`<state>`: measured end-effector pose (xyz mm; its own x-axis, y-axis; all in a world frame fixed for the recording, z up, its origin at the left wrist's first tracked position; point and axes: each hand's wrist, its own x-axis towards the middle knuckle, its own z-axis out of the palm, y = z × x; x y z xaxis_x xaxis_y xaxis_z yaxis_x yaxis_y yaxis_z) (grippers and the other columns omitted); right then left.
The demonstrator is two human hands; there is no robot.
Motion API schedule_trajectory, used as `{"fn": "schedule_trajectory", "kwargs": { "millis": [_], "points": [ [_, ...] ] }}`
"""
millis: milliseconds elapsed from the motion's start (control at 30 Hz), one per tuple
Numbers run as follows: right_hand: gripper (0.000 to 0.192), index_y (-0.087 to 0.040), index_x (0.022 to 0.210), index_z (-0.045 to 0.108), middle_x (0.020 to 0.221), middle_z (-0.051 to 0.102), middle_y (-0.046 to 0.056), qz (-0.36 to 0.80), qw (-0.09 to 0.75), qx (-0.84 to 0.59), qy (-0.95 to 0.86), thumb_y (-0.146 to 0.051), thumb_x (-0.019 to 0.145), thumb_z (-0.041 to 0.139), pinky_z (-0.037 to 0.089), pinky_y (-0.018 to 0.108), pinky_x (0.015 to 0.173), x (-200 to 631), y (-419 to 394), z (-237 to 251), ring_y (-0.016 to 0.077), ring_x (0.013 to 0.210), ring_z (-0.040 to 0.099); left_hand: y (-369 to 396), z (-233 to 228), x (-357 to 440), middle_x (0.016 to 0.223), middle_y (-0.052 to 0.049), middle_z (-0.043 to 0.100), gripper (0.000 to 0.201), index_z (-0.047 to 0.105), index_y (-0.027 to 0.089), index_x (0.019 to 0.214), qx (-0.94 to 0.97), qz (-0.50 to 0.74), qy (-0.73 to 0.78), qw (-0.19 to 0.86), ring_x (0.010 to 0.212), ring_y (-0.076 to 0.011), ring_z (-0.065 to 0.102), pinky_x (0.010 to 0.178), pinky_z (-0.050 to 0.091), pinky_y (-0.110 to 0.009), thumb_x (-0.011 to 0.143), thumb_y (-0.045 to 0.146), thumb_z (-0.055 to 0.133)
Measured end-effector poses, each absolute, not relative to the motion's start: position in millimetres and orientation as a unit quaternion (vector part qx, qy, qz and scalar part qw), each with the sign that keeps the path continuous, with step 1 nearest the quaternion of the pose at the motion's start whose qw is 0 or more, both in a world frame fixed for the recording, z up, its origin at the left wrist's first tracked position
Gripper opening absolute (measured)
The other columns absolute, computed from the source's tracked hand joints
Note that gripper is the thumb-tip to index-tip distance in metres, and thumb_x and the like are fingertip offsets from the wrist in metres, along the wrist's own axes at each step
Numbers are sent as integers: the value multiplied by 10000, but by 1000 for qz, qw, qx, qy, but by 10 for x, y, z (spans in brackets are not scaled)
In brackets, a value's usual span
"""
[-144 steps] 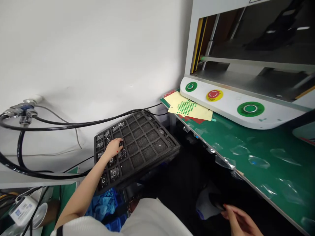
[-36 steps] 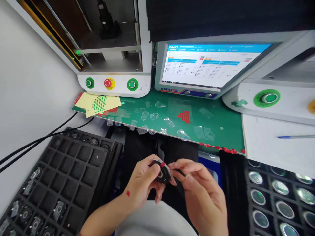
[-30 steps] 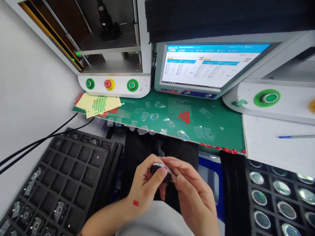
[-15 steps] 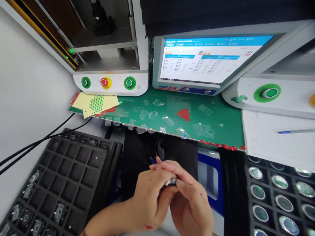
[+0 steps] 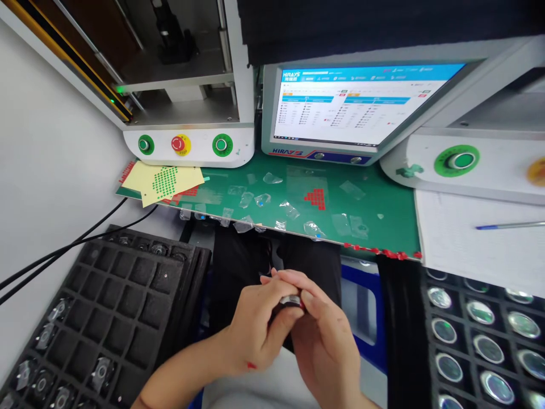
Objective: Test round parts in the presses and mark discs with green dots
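Between my two hands, above my lap, is a small round black part with a silvery band (image 5: 290, 300). My left hand (image 5: 258, 321) is closed around it, thumb below and fingers over the top. My right hand (image 5: 326, 332) cups it from the other side, its thumb pressed at the part's right edge, where a speck of red shows. Most of the part is hidden by the fingers. A small red piece (image 5: 251, 366) sticks to my left wrist.
A black foam tray (image 5: 140, 301) with several lens-like parts lies left. A tray of round silver-rimmed parts (image 5: 489, 349) is at right, under paper (image 5: 477, 238) with a pen. Ahead, the green bench (image 5: 383, 233) bears film scraps, red stickers and yellow sheets. Beyond stand a monitor (image 5: 366, 113) and machines.
My right thumb has shifted up along the part's right edge, and a bit of red now shows there. Both hands have moved slightly up and left in view.
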<state>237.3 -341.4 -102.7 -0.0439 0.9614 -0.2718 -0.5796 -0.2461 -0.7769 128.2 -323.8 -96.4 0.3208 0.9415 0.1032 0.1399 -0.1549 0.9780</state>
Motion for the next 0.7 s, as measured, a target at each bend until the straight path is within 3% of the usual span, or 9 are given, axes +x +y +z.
{"fn": "schedule_trajectory", "kwargs": {
  "millis": [67, 133, 200, 333, 700],
  "points": [
    [233, -272, 1115, 686, 1051, 724, 61, 620, 582, -424, -312, -300, 935, 542, 612, 283, 663, 2411, -3445, -1065, 202, 865, 720, -3233, -966, 1286, 737, -22, 597, 242, 566, 172, 871, 486, 418, 405, 651, 553, -107, 505, 516, 410, -210, 968, 384, 499],
    [349, -263, 1193, 592, 1167, 678, 72, 510, 618, -430, -416, -173, 858, 631, 603, 335, 819, 2461, -3469, -1106, 224, 1036, 678, -3219, -944, 1298, 683, -20, 601, 326, 550, 165, 822, 312, 422, 363, 770, 529, -98, 503, 501, 407, -191, 923, 474, 569],
    [529, -257, 1194, 519, 1245, 635, 78, 439, 625, -389, -514, -26, 742, 668, 548, 415, 972, 2528, -3462, -1133, 248, 1181, 609, -3206, -904, 1316, 603, -7, 587, 356, 550, 156, 806, 203, 415, 329, 824, 494, -88, 485, 493, 392, -176, 869, 493, 646],
    [579, -267, 1119, 484, 1218, 658, 59, 451, 602, -322, -574, 76, 678, 634, 569, 436, 956, 2682, -3392, -1129, 238, 1154, 634, -3212, -837, 1356, 606, -17, 595, 373, 605, 129, 839, 129, 390, 321, 853, 481, -81, 477, 481, 371, -168, 809, 482, 721],
    [488, -308, 951, 528, 1184, 703, 29, 538, 572, -296, -544, 43, 675, 727, 594, 478, 897, 2861, -3334, -1071, 284, 1077, 682, -3232, -761, 1413, 608, -16, 571, 457, 572, 135, 787, 150, 352, 313, 869, 471, -72, 433, 466, 298, -195, 796, 578, 685]
  ]
}}
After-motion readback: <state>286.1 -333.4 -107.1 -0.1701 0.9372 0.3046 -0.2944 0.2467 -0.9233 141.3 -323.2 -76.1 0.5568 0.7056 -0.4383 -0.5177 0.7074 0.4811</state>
